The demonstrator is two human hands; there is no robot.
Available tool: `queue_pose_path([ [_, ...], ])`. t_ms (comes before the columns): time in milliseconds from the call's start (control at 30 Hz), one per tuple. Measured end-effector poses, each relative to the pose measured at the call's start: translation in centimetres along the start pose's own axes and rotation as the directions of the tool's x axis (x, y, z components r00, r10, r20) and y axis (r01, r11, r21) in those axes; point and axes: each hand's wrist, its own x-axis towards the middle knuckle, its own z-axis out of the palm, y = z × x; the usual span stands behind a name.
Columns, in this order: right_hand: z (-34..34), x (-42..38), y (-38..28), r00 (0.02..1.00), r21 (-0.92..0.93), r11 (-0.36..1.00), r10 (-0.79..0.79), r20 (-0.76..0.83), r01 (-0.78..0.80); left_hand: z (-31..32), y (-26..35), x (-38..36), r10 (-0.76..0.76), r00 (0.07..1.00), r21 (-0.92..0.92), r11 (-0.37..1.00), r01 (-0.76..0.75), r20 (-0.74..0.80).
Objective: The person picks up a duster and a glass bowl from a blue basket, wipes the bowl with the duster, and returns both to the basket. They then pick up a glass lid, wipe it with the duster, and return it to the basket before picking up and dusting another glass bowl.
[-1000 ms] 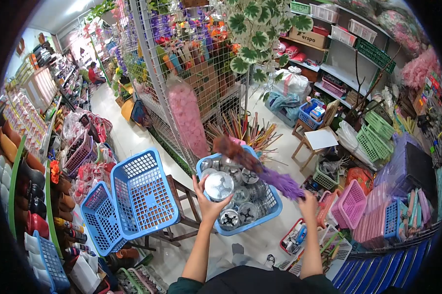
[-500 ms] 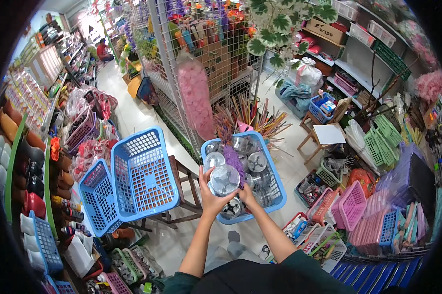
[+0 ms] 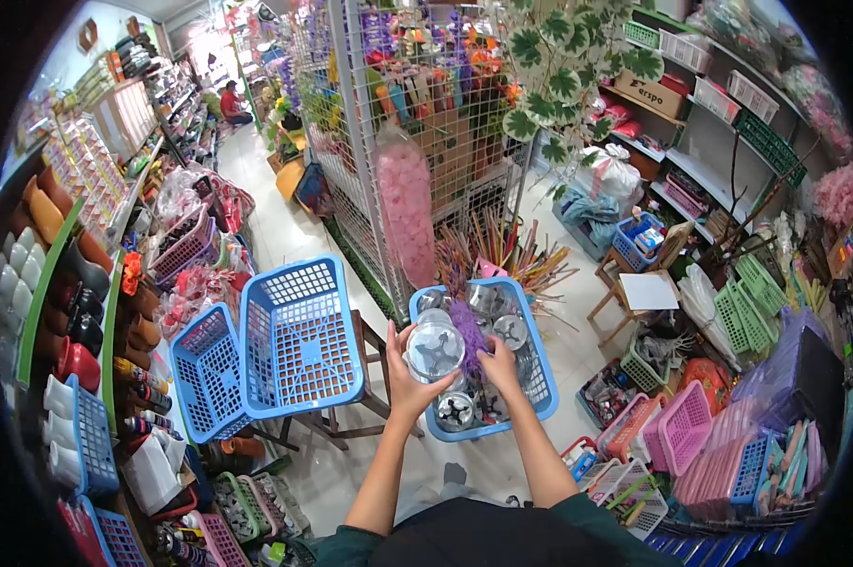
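Note:
My left hand [image 3: 410, 385] is wrapped round a clear round glass jar [image 3: 435, 351], fingers on its left side and thumb beneath. Just right of the jar, my right hand [image 3: 500, 367] is closed on a fluffy purple duster [image 3: 468, 326], whose plume points away from me. Both hands are over a blue plastic basket [image 3: 543, 395] of several clear glass jars. One of these jars [image 3: 456, 409] lies below the held one, and another glass jar [image 3: 510, 332] sits near the far right side.
Two blue baskets [image 3: 303, 283] [image 3: 195, 378] stand to the left, one on a wooden stool [image 3: 374, 354]. Behind my basket are a bundle of thin sticks [image 3: 530, 260] and a wire-mesh rack [image 3: 360, 142]. Pink baskets [image 3: 680, 430] are on the right. A person [image 3: 232, 102] sits far back.
My right hand has moved away from the jar to the right, with the purple duster in it. The left hand still holds the jar. The whole view has shifted slightly.

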Motion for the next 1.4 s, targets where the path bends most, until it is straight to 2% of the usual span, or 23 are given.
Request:
queue_pose_path([
  [33, -0.8, 0.3, -1.8, 0.992, 0.029, 0.992, -0.119, -0.049, 0.121, -0.3, 0.3, 0.2, 0.02, 1.0, -0.005, 1.0, -0.02, -0.009],
  [67, -2.1, 0.2, -4.3, 0.989, 0.035, 0.99, -0.137, -0.046, 0.139, -0.8, 0.6, 0.4, 0.038, 0.999, -0.009, 0.999, -0.039, -0.022],
  [100, -3.5, -0.2, -7.4, 0.989, 0.335, 0.935, -0.142, 0.043, 0.119, -1.4, 1.4, 0.6, 0.052, 0.998, 0.018, 0.999, -0.051, -0.03],
  [133, -4.8, -0.8, -10.4, 0.976, 0.599, 0.799, -0.171, 0.136, 0.056, -1.9, 1.7, 0.7, 0.062, 0.997, 0.025, 0.998, -0.061, -0.039],
  [167, -5.6, -1.5, -12.8, 0.959, 0.63, 0.772, -0.231, 0.164, 0.078, -2.5, 2.1, 0.7, 0.071, 0.996, 0.031, 0.997, -0.07, -0.051],
  [233, -5.8, -3.4, -16.6, 0.934, 0.657, 0.74, -0.32, 0.158, 0.142, -3.9, 2.6, 0.7, 0.079, 0.993, 0.047, 0.996, -0.075, -0.088],
  [267, -5.7, -4.5, -18.3, 0.912, 0.68, 0.706, -0.387, 0.138, 0.197, -4.6, 2.9, 0.5, 0.081, 0.99, -0.015, 0.996, -0.083, -0.118],
  [433, -4.3, -9.8, -25.5, 0.777, 0.497, 0.72, -0.615, 0.134, 0.484, -10.8, 4.1, -1.0, 0.121, 0.964, 0.134, 0.987, -0.091, -0.238],
  [533, -1.2, -12.2, -27.7, 0.649, 0.485, 0.62, -0.749, 0.132, 0.616, -15.0, 5.3, -2.8, 0.156, 0.926, 0.258, 0.964, -0.067, -0.344],
  [600, 0.5, -14.2, -29.5, 0.577, 0.502, 0.568, -0.802, 0.157, 0.652, -17.9, 5.8, -4.1, 0.15, 0.902, 0.249, 0.967, -0.049, -0.405],
  [700, 2.0, -17.8, -32.7, 0.463, 0.483, 0.463, -0.877, 0.128, 0.743, -21.8, 7.1, -5.9, 0.23, 0.841, 0.348, 0.936, -0.053, -0.49],
  [933, 3.1, -27.0, -39.1, 0.274, 0.596, 0.297, -0.953, 0.131, 0.746, -30.0, 12.7, -11.4, 0.374, 0.699, 0.543, 0.839, 0.025, -0.609],
  [1033, 4.1, -31.6, -41.1, 0.188, 0.677, 0.222, -0.974, 0.125, 0.701, -33.3, 15.9, -15.2, 0.423, 0.631, 0.613, 0.783, 0.108, -0.651],
  [1133, 4.9, -36.6, -42.0, 0.099, 0.755, 0.16, -0.987, 0.126, 0.636, -35.8, 18.6, -19.8, 0.45, 0.563, 0.641, 0.742, 0.197, -0.693],
  [1200, 5.2, -40.0, -42.4, 0.032, 0.815, 0.095, -0.995, 0.094, 0.571, -37.1, 20.2, -23.0, 0.505, 0.522, 0.696, 0.665, 0.272, -0.687],
  [1400, 5.3, -49.6, -41.9, -0.116, 0.937, 0.034, -0.99, 0.079, 0.348, -38.4, 25.4, -32.4, 0.541, 0.392, 0.668, 0.588, 0.456, -0.744],
])
